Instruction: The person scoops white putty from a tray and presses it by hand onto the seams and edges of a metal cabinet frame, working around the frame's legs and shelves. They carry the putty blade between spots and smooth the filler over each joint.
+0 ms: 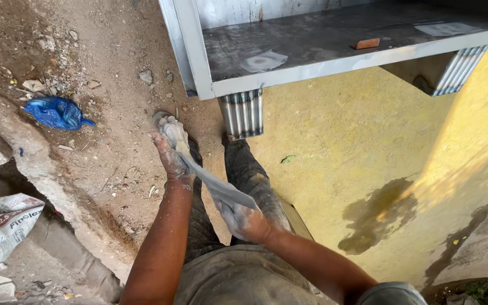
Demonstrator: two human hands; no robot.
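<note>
My left hand (170,151) and my right hand (243,219) both grip one grey, paint-smeared strip (213,182), like a sheet of paper or cloth, stretched between them. Both hands are coated in grey paint. The left hand holds the upper end above my foot; the right hand holds the lower end near my waist. Just beyond stands a grey-painted metal cabinet (289,73) with an open shelf and ribbed legs (243,113).
A small orange-brown block (365,43) lies on the shelf. A blue plastic bag (56,112) and stones lie on the dirt at left, a crumpled white sack (4,226) by a concrete gutter. A yellow floor (340,141) with a dark wet stain (377,214) spreads to the right.
</note>
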